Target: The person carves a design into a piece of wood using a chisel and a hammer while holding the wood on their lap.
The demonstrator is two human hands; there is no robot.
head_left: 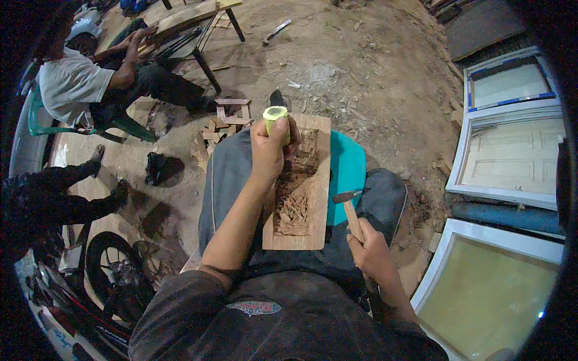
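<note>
My left hand [274, 144] is wrapped round the upright handle of a chisel [277, 113], whose yellow-green end faces up. Its blade is hidden below my fist. Under it a wooden board [326, 198] lies lengthwise across my lap, with a rough recess cut into it and loose wood chips [292, 207] inside. To the right of the board, my right hand [368, 248] grips a hammer [353, 215] by its wooden handle. The hammer's dark metal head is raised near the board's right edge, apart from the chisel.
A teal seat [349, 165] shows beside the board. Wood offcuts [220, 127] lie ahead on the left. A seated person [75, 81] works at a bench [180, 18], with another person's legs [54, 192] nearer. A motorbike wheel [117, 265] stands left; white-framed panels [512, 153] lie right.
</note>
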